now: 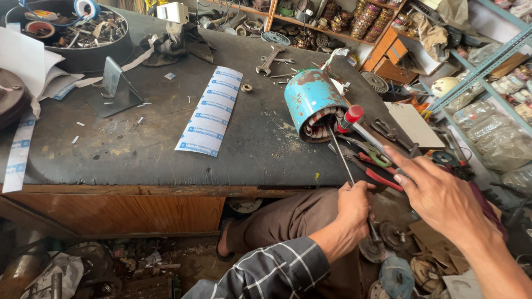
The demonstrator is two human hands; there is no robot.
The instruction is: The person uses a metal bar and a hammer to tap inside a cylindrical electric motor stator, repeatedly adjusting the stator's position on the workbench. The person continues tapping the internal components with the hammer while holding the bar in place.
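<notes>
Blue motor housing [312,99] on bench; left hand [353,206] fingers grip thin rod [339,152]; right hand [440,194] fingers spread over pliers [377,176].

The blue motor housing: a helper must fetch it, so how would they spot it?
On the dark workbench, look right of the white label strip. The blue motor housing lies tipped, the only rusty cylinder, windings showing in its open end.

The thin rod [339,152] vanishes inside the left hand [354,207], its lower end unseen; the right hand [438,194] covers the tool handles beneath it, its forearm cut off
</notes>
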